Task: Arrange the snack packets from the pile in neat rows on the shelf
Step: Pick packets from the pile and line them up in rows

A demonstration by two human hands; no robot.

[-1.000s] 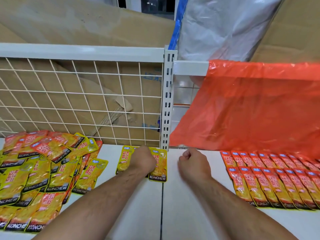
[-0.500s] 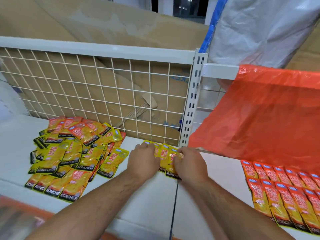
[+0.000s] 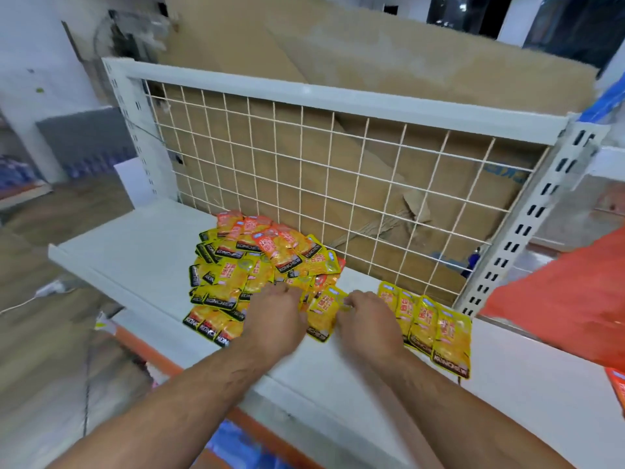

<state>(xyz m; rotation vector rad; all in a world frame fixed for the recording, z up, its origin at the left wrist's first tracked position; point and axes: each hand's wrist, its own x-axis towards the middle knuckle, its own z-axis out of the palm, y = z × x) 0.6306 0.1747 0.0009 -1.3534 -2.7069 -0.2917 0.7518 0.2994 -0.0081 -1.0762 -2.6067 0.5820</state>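
A loose pile of yellow and orange snack packets (image 3: 250, 265) lies on the white shelf (image 3: 142, 252) against the wire back. To its right, a short row of yellow packets (image 3: 429, 323) lies side by side near the upright post. My left hand (image 3: 274, 319) rests on the pile's near right edge with its fingers curled down among the packets; what they hold is hidden. My right hand (image 3: 365, 326) pinches the top of a single yellow packet (image 3: 324, 314) that lies between pile and row.
A white wire grid (image 3: 338, 184) with cardboard (image 3: 372, 62) behind it backs the shelf. A slotted upright post (image 3: 527, 231) stands at the right, with an orange plastic bag (image 3: 558, 309) beyond it. Orange packets (image 3: 617, 387) show at the far right edge.
The view has swung left. Both hands moved from the row by the post to the pile's edge, and my right hand now pinches a yellow packet.
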